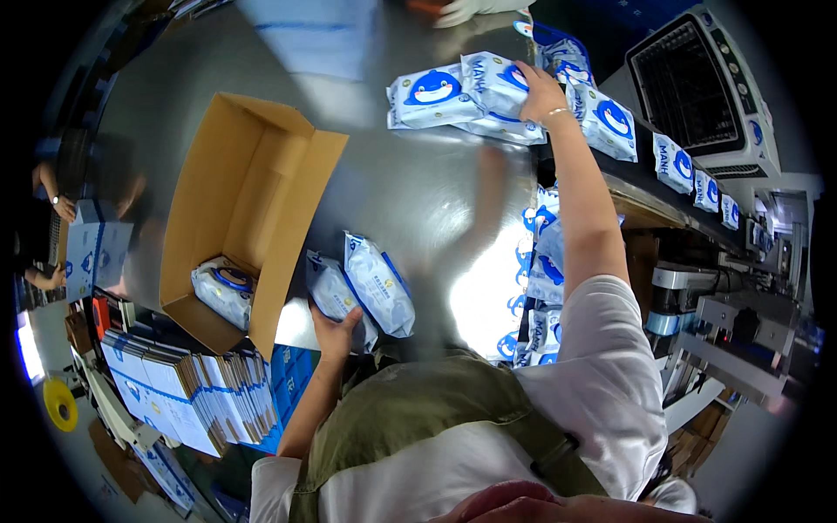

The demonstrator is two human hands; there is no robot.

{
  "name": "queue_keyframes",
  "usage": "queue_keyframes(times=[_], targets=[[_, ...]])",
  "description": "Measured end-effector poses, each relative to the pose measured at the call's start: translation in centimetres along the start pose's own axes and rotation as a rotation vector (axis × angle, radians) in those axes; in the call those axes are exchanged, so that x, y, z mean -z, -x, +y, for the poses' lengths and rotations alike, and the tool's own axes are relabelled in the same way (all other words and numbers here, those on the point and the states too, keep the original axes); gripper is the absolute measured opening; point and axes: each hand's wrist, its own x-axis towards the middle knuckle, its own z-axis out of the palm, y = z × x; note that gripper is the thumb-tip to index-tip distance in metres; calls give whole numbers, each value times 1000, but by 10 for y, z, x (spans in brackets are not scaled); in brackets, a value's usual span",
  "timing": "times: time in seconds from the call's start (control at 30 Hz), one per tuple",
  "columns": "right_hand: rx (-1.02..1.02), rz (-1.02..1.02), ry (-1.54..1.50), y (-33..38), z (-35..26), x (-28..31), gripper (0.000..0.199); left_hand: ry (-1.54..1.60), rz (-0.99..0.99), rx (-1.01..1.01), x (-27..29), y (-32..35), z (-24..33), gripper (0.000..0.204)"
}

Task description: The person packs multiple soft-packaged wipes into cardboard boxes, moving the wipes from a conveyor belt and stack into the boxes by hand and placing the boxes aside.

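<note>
My left hand (334, 333) grips the near end of a white-and-blue pack of wipes (331, 288), thumb on one side. Leaning beside that pack is a second pack of wipes (380, 283) on the metal table. Farther off, my right arm reaches out, and my right hand (542, 94) is closed over the end of a whale-printed pack of wipes (493, 83). That one rests partly on other packs, next to another whale-printed pack (429, 98). An open brown carton (240, 174) stands left of centre, with one pack of wipes (223, 292) at its near end.
Packs lie along a dark conveyor (645, 157) at right, beside a white machine (697, 96). More packs (545, 261) fill a space below the table edge. Folded cartons (187, 388) stand at lower left. A co-worker's hands hold a carton (85, 248); a gloved hand (471, 9) shows at top.
</note>
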Motion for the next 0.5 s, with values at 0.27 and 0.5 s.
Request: queue_keyframes(times=[0.27, 0.5], targets=[[-18, 7, 68, 70, -83, -15, 68, 9, -15, 74, 8, -2, -13, 89], [120, 232, -58, 266, -192, -28, 50, 97, -116, 214, 7, -3, 9, 89]])
